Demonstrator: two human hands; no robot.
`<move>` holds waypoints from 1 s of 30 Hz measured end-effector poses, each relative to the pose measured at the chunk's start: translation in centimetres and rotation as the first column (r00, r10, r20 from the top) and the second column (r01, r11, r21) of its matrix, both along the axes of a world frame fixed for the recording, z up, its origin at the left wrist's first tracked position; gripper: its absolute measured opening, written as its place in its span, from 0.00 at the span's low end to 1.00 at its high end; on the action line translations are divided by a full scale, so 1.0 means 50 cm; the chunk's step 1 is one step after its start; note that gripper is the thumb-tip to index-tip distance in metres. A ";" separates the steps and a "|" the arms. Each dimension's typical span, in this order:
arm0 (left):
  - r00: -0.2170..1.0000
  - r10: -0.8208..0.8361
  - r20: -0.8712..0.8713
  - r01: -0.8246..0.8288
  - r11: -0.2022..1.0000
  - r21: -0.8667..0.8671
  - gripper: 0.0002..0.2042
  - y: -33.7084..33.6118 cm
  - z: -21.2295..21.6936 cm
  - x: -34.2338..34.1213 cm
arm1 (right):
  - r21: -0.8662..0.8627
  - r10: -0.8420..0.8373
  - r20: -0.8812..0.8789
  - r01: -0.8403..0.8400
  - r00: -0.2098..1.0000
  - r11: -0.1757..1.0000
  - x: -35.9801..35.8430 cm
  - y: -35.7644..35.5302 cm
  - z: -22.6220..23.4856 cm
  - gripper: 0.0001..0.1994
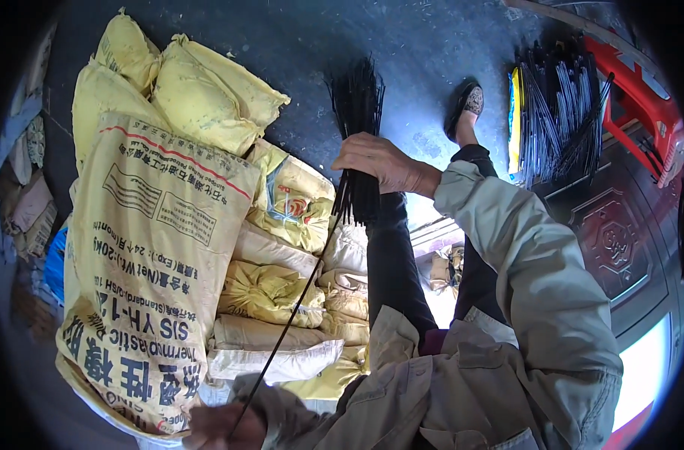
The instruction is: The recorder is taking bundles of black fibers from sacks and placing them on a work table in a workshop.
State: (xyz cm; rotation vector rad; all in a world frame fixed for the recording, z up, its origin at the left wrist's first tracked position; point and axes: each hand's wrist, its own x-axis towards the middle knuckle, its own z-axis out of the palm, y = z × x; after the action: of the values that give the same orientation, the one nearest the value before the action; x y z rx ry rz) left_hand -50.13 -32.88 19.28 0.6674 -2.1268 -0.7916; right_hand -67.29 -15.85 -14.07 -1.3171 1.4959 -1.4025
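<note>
Firmly, right fingers [354, 153] clamped round a black bundle [358, 105], ends jutting both ways, left fingers [210, 426] closed on one long strand [286, 327].

Black strip bundle [357, 94] in right fingers [349, 153]

The pale-flecked, blue-grey floor [282, 41] shone brightly in one patch. At right, a red plastic seat [636, 97] stood near a dark panel door [615, 240] with embossed ornament, white glare [645, 367] showing below.
</note>
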 end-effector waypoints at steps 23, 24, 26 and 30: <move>0.948 -0.251 0.196 0.202 0.950 0.237 0.16 -0.008 -0.334 -0.151 | 0.043 -0.026 0.058 0.023 0.998 0.999 0.006 0.027 0.016 0.10; 0.909 -0.187 0.371 0.149 0.980 0.131 0.11 0.030 -0.371 -0.183 | 0.055 -0.058 0.046 0.056 0.997 0.997 0.009 0.014 0.021 0.10; 0.773 -0.349 0.530 0.238 0.933 0.269 0.09 0.071 -0.425 -0.184 | 0.109 -0.064 0.090 0.054 0.994 0.993 0.011 0.024 0.010 0.10; 0.735 -0.450 0.507 0.272 0.881 0.387 0.12 0.121 -0.449 -0.155 | 0.121 -0.205 0.117 0.191 0.972 0.974 -0.016 0.022 0.019 0.10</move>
State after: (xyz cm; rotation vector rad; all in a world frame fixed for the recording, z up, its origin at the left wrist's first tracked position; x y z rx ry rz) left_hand -57.86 -26.85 -3.17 0.7149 -2.8004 -1.2610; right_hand -68.10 -14.76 -13.12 -1.0132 1.6270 -1.4773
